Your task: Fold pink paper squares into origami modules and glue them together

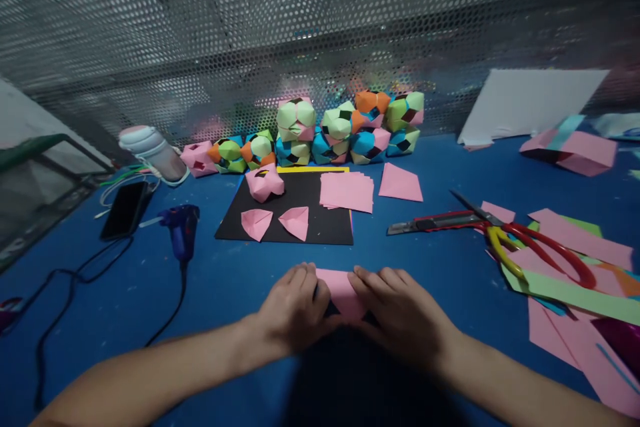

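Between my two hands is a piece of pink paper [341, 290], held low over the blue table. My left hand [299, 303] has its fingers curled on the paper's left side. On the right side, my right hand [397, 303] grips it with fingers bent and thumb below. The paper's lower edge is partly covered by my thumbs. Just beyond lies a black sheet [295, 190] bearing two folded pink paper pieces [295, 221], a pink folded paper shape [265, 183] and a stack of pink paper squares [346, 191].
Folded paper balls [296, 120] line the back by a perforated metal panel [250, 73]. At left are a glue gun [183, 227], a phone [124, 209] and a bottle [153, 152]. Scissors [505, 233], a utility knife [435, 221] and paper scraps [575, 280] lie at right.
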Motion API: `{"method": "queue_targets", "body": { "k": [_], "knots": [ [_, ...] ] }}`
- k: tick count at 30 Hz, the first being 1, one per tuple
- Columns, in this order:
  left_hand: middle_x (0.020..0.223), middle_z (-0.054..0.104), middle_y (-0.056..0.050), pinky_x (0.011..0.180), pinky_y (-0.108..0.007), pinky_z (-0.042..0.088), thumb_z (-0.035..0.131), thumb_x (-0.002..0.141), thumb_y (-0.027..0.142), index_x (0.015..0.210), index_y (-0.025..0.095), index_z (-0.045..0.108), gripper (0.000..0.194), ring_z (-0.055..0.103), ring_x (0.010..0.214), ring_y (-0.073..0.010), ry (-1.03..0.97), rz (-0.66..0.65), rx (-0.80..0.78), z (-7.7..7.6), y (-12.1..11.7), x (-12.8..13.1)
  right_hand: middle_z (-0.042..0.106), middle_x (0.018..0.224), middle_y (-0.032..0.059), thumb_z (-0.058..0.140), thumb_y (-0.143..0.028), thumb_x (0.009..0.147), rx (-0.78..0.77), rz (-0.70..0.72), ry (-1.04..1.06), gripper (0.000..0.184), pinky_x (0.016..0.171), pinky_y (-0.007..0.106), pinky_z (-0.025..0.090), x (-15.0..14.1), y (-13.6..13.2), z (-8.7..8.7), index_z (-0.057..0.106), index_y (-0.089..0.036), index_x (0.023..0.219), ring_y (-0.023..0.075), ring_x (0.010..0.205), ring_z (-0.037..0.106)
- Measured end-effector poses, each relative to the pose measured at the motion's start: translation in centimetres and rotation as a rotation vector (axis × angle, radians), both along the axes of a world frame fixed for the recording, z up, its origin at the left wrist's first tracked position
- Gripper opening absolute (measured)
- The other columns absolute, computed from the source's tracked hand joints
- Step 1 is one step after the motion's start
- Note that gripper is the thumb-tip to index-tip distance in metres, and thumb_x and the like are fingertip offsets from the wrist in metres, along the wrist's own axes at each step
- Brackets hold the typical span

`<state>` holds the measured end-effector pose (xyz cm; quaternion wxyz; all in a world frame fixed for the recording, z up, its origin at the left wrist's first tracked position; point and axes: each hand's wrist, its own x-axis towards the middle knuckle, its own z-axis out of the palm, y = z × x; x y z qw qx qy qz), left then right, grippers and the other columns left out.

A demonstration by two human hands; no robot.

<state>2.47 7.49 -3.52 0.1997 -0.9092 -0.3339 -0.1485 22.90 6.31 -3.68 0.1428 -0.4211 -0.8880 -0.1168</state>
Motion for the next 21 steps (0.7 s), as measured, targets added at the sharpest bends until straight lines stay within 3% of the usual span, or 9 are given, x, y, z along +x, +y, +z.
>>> {"method": "queue_targets", "body": {
  "k": [14, 21],
  "knots": [
    [0.087, 0.067, -0.019, 0.074, -0.036, 0.050, 0.040, 0.088, 0.043, 0.085, 0.007, 0.062, 0.043, 0.063, 0.084, -0.0250, 0.006, 0.014, 0.082, -0.53, 0.08, 0.21, 0.066, 0.103, 0.0095, 0.052, -0.036, 0.081, 0.032, 0.059, 0.095, 0.039, 0.067, 0.034, 0.035, 0.29, 0.14, -0.69, 0.062, -0.010, 0.107, 0.0214, 0.077, 0.047],
    [0.078, 0.067, -0.012, 0.069, -0.033, 0.049, 0.049, 0.084, 0.034, 0.077, 0.012, 0.059, 0.024, 0.062, 0.076, -0.0220, 0.000, -0.010, 0.130, -0.37, 0.37, 0.45, 0.066, 0.100, 0.0119, 0.043, -0.030, 0.086, 0.035, 0.107, 0.188, 0.035, 0.063, 0.034, 0.038, 0.43, 0.27, -0.68, 0.060, -0.008, 0.107, 0.0214, 0.075, 0.048]
  ]
}}
